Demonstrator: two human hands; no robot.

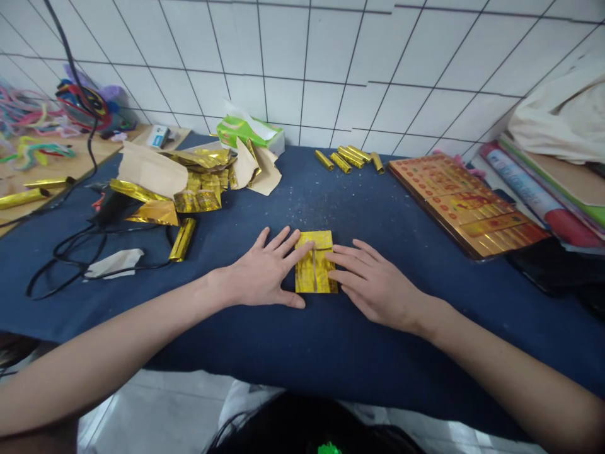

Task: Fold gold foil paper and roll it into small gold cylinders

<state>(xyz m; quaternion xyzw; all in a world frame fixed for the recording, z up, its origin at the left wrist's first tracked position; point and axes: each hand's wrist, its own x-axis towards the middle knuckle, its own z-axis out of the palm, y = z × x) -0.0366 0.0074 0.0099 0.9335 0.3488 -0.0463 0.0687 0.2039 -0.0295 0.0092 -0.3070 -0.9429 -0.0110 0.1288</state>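
Note:
A folded sheet of gold foil paper (315,262) lies flat on the dark blue table cloth (331,334), its two side flaps meeting in a seam down the middle. My left hand (265,272) rests flat with fingers spread, its fingertips pressing the sheet's left edge. My right hand (375,284) lies flat too, fingers stretched onto the sheet's right edge. Neither hand grips anything.
Several rolled gold pieces (347,159) lie at the back. A stack of gold-and-red paper sheets (467,205) sits at the right beside books (548,183). A heap of gold foil and brown paper (184,183), a green tissue box (248,132) and black cables (80,246) are at the left.

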